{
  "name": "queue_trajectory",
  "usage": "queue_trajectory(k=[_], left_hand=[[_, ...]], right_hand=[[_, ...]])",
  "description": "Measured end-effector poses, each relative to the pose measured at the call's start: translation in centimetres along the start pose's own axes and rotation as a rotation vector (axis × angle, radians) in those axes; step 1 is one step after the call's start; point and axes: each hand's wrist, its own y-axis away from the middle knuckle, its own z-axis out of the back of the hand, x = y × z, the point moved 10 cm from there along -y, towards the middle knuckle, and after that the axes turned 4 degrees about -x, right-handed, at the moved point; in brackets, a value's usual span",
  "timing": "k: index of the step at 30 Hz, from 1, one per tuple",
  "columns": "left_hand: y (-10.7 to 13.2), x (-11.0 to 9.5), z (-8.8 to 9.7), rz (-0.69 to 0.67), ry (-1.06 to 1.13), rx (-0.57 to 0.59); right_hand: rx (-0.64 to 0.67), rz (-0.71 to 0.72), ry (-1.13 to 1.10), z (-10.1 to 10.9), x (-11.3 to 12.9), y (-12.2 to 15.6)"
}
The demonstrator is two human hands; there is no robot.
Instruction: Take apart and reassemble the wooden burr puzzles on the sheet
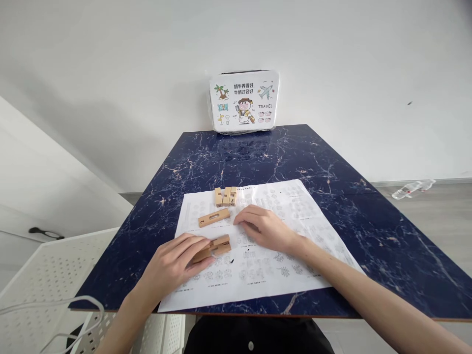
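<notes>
My left hand (pixel 173 265) rests on a printed instruction sheet (pixel 295 255) with its fingers laid over wooden puzzle pieces (pixel 218 245) near the sheet's middle. My right hand (pixel 263 227) lies palm down on the sheet just to the right of those pieces, fingers curled slightly, and nothing shows in it. A single notched wooden bar (pixel 214 217) lies a little beyond the hands. Farther back sits a small cluster of wooden blocks (pixel 225 195) standing together.
The sheet lies on a dark blue marbled table (pixel 368 206) set against a white wall. A cartoon-printed bag (pixel 244 102) stands at the table's far edge. A white perforated rack (pixel 47 275) with a cable is at lower left. A plastic bottle (pixel 411 188) lies on the floor at right.
</notes>
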Motion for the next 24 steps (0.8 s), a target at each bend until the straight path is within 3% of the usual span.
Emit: queue_trajectory(k=[6, 12, 16, 18, 21, 24], left_hand=[[-1.9, 0.0, -1.1, -0.001, -0.030, 0.058], [-5.1, 0.8, -2.7, 0.071, 0.106, 0.143], [-5.9, 5.1, -2.3, 0.265, 0.055, 0.120], [-5.3, 7.5, -2.7, 0.367, 0.036, 0.171], [-4.0, 9.3, -4.5, 0.432, 0.108, 0.327], [-3.2, 9.9, -5.2, 0.471, 0.145, 0.356]], right_hand=[[0.047, 0.050, -0.060, 0.0, 1.1, -0.1], [0.072, 0.110, -0.046, -0.6, 1.3, -0.1], [0.041, 0.093, -0.016, -0.4, 1.0, -0.2], [0.033, 0.078, -0.020, -0.5, 0.9, -0.2], [0.028, 0.065, -0.028, -0.6, 0.9, -0.3], [0.024, 0.045, -0.031, -0.7, 0.6, -0.3]])
